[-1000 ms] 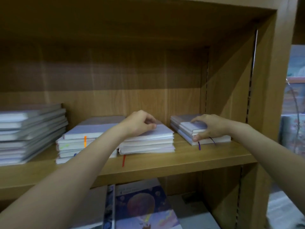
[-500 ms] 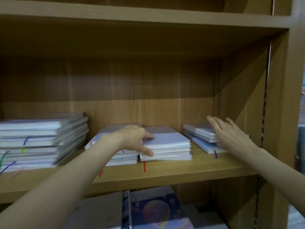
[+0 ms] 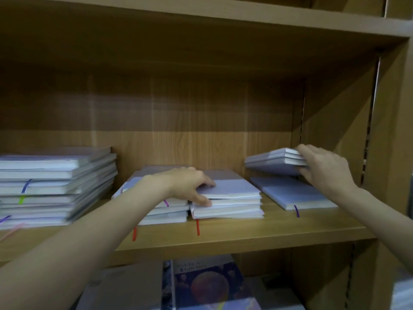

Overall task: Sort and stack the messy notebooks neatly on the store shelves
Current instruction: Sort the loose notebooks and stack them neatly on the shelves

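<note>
Lifting small stack (image 3: 276, 161) off last notebook (image 3: 290, 193), right hand (image 3: 324, 168) fingers clamped on its right end | middle pile (image 3: 228, 202) lies left, left hand (image 3: 190, 186) gripping its top, thumb at edge | long axes run front-to-back on shelf (image 3: 245, 236)

A wooden shelf unit (image 3: 223, 238) fills the view, its grain warm brown. The back panel (image 3: 178, 121) lies in shadow high up and lighter lower down. Right of it stands the side panel (image 3: 335, 121), with a slotted metal strip (image 3: 369, 121).
</note>
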{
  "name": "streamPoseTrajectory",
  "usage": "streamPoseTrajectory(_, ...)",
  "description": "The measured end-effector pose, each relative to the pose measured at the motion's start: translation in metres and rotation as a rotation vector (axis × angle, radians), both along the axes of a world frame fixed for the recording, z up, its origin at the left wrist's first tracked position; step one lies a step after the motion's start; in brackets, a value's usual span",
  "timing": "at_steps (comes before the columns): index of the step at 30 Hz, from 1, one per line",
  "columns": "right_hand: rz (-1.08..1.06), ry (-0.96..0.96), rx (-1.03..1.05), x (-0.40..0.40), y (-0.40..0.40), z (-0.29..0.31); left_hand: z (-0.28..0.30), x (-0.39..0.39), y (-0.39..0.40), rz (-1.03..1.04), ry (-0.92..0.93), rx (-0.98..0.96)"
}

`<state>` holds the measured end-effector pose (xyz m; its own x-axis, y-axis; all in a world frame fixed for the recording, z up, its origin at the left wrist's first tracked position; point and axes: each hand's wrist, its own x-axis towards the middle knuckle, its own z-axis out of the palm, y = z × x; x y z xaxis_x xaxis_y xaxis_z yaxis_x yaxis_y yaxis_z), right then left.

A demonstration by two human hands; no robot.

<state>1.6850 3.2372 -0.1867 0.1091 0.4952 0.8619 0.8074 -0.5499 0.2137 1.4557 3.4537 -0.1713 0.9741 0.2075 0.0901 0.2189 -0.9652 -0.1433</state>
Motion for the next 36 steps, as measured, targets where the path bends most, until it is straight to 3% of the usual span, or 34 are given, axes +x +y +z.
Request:
streamPoseTrajectory(4,0.066,-0.093,0.062,-0.013,0.002,0.007,0.008,0.007,-0.005,0.024,0.064,-0.015)
streamPoseTrajectory(10,0.089,-0.160,0.078,-0.025,0.003,0.012,0.004,0.007,-0.031,-0.149,-0.066,0.498)
streamPoseTrajectory(14,0.072,-0.160,0.109,-0.029,0.001,0.011,-0.012,0.010,-0.037,-0.215,-0.233,0.632)
streamPoseTrajectory(17,0.048,-0.138,0.159,-0.032,0.004,0.010,-0.011,0.007,-0.031,-0.267,-0.352,0.601)
streamPoseTrajectory(22,0.042,-0.117,0.128,-0.034,0.016,0.006,0.006,-0.001,-0.035,-0.233,-0.119,0.572)
streamPoseTrajectory(26,0.048,-0.107,0.143,-0.039,0.018,0.005,0.006,-0.005,-0.036,-0.059,-0.111,0.354)
streamPoseTrajectory(29,0.036,-0.085,0.174,-0.039,0.011,0.009,0.004,0.001,-0.043,0.014,-0.034,0.436)
streamPoseTrajectory(31,0.009,-0.091,0.197,-0.040,0.005,0.014,0.007,0.005,-0.038,0.077,-0.101,0.475)
streamPoseTrajectory(36,-0.044,-0.089,0.262,-0.046,-0.011,0.027,0.035,-0.013,-0.025,0.151,-0.535,0.270)
